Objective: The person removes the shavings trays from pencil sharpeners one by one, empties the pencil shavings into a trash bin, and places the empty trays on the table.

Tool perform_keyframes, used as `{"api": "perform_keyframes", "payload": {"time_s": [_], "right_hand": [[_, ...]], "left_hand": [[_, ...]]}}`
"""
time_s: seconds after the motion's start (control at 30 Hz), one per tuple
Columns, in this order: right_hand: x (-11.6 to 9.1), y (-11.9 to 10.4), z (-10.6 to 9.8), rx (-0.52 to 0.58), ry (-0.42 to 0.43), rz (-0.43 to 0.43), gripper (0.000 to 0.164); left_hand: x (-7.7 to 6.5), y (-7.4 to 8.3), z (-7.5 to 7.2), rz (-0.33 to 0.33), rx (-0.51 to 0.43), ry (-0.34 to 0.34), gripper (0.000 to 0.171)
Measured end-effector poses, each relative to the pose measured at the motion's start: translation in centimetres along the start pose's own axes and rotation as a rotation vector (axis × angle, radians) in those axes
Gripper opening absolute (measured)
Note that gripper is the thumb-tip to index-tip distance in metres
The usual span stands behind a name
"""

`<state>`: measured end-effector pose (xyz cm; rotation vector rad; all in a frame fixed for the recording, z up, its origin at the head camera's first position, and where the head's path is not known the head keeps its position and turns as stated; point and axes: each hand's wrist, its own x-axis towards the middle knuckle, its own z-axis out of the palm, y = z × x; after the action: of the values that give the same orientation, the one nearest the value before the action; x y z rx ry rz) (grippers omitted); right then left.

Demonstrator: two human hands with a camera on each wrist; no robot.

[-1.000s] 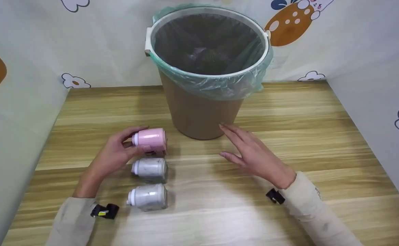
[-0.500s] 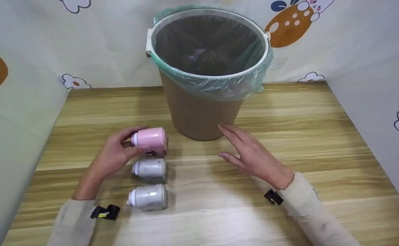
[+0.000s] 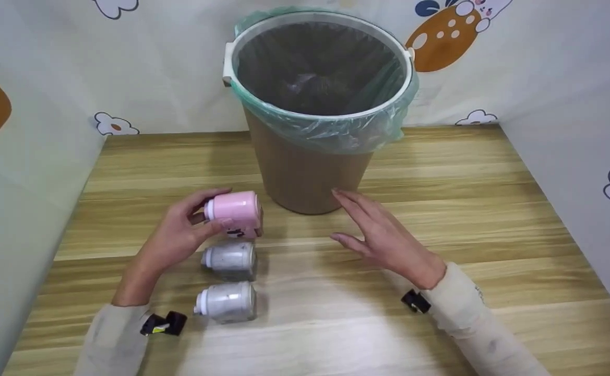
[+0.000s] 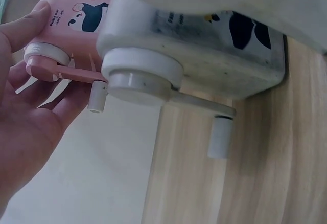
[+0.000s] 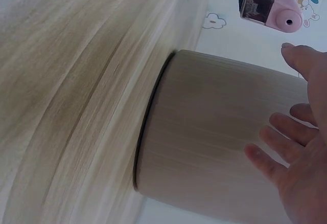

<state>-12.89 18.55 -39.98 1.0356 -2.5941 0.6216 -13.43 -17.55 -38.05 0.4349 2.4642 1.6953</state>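
My left hand (image 3: 171, 237) grips a pink hand-crank pencil sharpener (image 3: 236, 206) off the table, thumb on the near side, fingers behind. The left wrist view shows the pink sharpener's panda print and crank (image 4: 76, 73). Two grey pencil sharpeners lie in a column nearer the front: the first grey sharpener (image 3: 230, 258) just below the pink one, the second grey sharpener (image 3: 229, 300) closest to me. My right hand (image 3: 388, 237) holds nothing, fingers extended beside the bin's base. In the right wrist view, the pink sharpener (image 5: 271, 4) shows its pencil hole and clear shavings drawer.
A tall brown bin (image 3: 310, 175) with a white rim and green plastic liner (image 3: 346, 133) stands at the back middle of the wooden table (image 3: 466, 209). Patterned cloth walls (image 3: 169, 62) enclose the back and both sides.
My left hand has raised the pink sharpener slightly and shifted it a little right, away from the grey ones. The right hand has drifted slightly left; the grey sharpeners have stayed put.
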Motion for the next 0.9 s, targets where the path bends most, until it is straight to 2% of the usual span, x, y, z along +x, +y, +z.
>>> {"api": "perform_keyframes", "payload": {"time_s": [0.2,0.43,0.63,0.9], "right_hand": [[0.2,-0.2,0.2,0.015,0.008,0.006,0.07],[0.4,-0.4,0.2,0.045,0.005,0.027,0.069],[0.5,-0.5,0.3,0.079,0.034,0.021,0.069],[0.9,-0.9,0.5,0.123,0.043,0.028,0.074]], "left_hand": [[0.0,0.5,0.2,0.037,0.011,0.003,0.053],[-0.1,1.3,0.6,0.028,-0.011,-0.001,0.056],[-0.1,1.8,1.1,0.061,-0.026,-0.004,0.055],[-0.1,2.6,1.4,0.08,0.008,-0.002,0.055]]}}
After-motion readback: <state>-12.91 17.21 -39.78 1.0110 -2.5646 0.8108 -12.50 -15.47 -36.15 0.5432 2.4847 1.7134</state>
